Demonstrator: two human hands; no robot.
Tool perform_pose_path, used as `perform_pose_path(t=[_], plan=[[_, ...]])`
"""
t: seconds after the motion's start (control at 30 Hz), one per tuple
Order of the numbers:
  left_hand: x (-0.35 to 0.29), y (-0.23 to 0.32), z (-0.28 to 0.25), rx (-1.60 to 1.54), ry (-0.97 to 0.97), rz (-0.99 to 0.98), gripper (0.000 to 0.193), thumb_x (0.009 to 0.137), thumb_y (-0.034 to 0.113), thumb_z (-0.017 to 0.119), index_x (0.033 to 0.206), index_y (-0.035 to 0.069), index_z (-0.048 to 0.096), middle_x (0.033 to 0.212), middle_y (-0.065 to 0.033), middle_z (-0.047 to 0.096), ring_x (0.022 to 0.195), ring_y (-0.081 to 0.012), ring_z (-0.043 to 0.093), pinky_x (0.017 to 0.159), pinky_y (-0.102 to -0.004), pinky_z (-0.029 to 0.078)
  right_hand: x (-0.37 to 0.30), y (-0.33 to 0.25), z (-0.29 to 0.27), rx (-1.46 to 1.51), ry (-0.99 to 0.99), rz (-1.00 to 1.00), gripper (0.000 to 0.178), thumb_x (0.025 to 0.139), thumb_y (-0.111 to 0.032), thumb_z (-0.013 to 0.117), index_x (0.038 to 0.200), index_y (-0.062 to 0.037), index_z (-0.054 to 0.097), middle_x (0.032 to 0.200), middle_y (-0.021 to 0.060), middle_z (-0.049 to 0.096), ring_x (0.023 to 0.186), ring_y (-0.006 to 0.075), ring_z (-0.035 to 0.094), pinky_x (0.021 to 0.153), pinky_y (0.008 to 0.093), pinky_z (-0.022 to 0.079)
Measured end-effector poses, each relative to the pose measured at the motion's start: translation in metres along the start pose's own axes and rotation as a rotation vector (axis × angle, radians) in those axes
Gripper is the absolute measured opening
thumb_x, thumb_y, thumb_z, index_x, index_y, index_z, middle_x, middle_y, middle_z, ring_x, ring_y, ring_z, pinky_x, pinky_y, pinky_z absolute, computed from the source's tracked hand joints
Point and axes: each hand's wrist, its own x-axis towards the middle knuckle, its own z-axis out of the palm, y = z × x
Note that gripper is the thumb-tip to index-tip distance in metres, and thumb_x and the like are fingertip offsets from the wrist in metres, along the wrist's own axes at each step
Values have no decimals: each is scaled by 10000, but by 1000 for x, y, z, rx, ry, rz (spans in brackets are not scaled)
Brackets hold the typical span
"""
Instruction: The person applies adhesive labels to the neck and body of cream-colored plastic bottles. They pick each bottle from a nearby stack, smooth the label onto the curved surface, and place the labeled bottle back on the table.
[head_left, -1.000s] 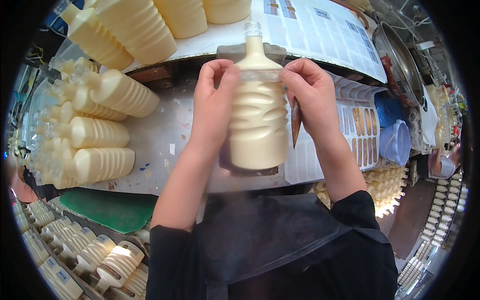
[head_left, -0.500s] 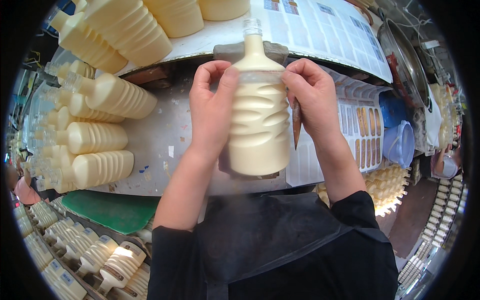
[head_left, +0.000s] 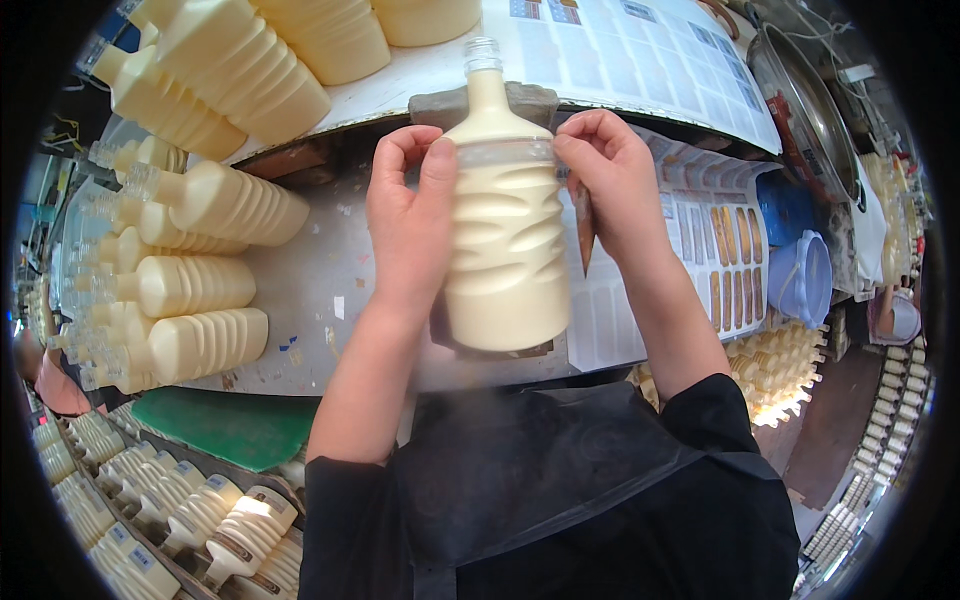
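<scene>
A cream ribbed bottle (head_left: 505, 255) with a clear threaded neck lies in front of me on the table, its neck pointing away. Across its shoulder runs a translucent strip (head_left: 505, 152) with a thin line of print along the upper edge. My left hand (head_left: 412, 215) is closed at the strip's left end, its thumb against the bottle's side. At the right end my right hand (head_left: 612, 180) pinches the strip between thumb and forefinger. A brown pointed tool (head_left: 584, 230) is tucked in that same hand, tip toward me. Beneath the bottle's neck is a grey pad (head_left: 437, 107).
Several cream bottles (head_left: 205, 280) stand crowded at the left. A raised shelf (head_left: 350, 100) carries larger bottles and a label sheet (head_left: 640, 70). Another label sheet (head_left: 690, 225) lies right, beside a lilac bucket (head_left: 803, 280). A green board (head_left: 220, 425) lies lower left near racked bottles.
The view has shifted slightly, so bottle and hands sit a little further left. Both hands keep their places at the strip's ends; the pointed tool has risen slightly.
</scene>
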Motion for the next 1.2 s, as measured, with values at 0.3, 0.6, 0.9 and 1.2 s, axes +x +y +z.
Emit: perform_pose_path(t=[0.3,0.6,0.9,1.2], plan=[[-11,0,5,15,-174,-42,472,1080,324,506,1425,39,358,1314,-123,506,1159,-177,520,1042,-335,429,-3,-2,1,69,-138,55,281,1044,-241,601,1228,-30,628,879,-36,617,639,3,480,575,160,386],[-5,3,-1,-142,-217,-170,448,1078,325,521,1386,45,354,1252,-124,524,1122,-156,515,1003,-311,438,-7,-7,1,52,-174,46,302,1000,-245,661,1197,-20,620,1016,56,698,947,108,635,842,278,514],[-6,3,5,-90,-157,-172,387,1084,291,483,1369,45,395,1220,-126,562,1095,-158,566,957,-317,491,-4,1,4,86,-155,44,321,985,-243,692,1194,-13,612,963,61,700,905,108,642,803,275,519],[-7,4,6,-25,-168,-118,462,1080,313,515,1413,47,336,1261,-149,519,1148,-180,515,1016,-329,440,-3,-3,-1,123,-218,56,307,1056,-258,606,1253,-23,582,977,7,658,796,31,588,710,187,478]])
